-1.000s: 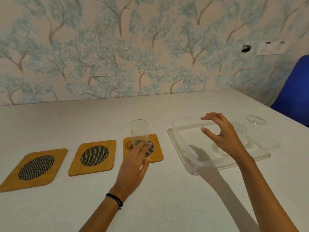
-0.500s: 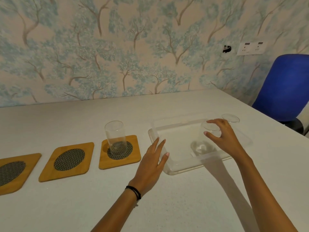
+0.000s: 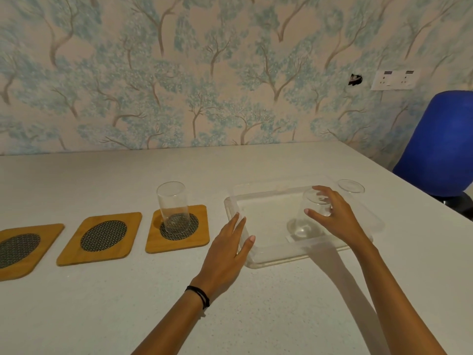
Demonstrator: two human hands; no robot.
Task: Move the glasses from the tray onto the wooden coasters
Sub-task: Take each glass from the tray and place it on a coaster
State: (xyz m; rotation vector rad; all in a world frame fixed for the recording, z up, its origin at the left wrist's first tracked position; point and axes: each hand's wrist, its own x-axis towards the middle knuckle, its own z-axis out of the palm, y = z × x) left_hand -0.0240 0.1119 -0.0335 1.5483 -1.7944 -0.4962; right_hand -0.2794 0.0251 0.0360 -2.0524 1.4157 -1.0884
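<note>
A clear plastic tray (image 3: 266, 257) lies on the white table, right of centre. Inside it stands a clear glass (image 3: 305, 221), and my right hand (image 3: 332, 216) is closed around its upper part. A second glass (image 3: 172, 206) stands upright on the rightmost wooden coaster (image 3: 197, 239). Two more wooden coasters with dark mesh centres, the middle coaster (image 3: 101, 238) and the left coaster (image 3: 23, 248), lie bare to its left. My left hand (image 3: 227, 249) rests with fingers apart against the tray's near left corner. The rim of a third glass (image 3: 351, 186) shows behind the tray's far right corner.
A blue chair (image 3: 440, 147) stands past the table's right edge. The wallpapered wall with a socket plate (image 3: 395, 79) runs along the back of the table. Bare white tabletop (image 3: 128, 303) lies in front of the coasters.
My left hand left the glass on the coaster and moved right to the tray's corner. My right hand came down and closed on the glass in the tray. The view shifted right.
</note>
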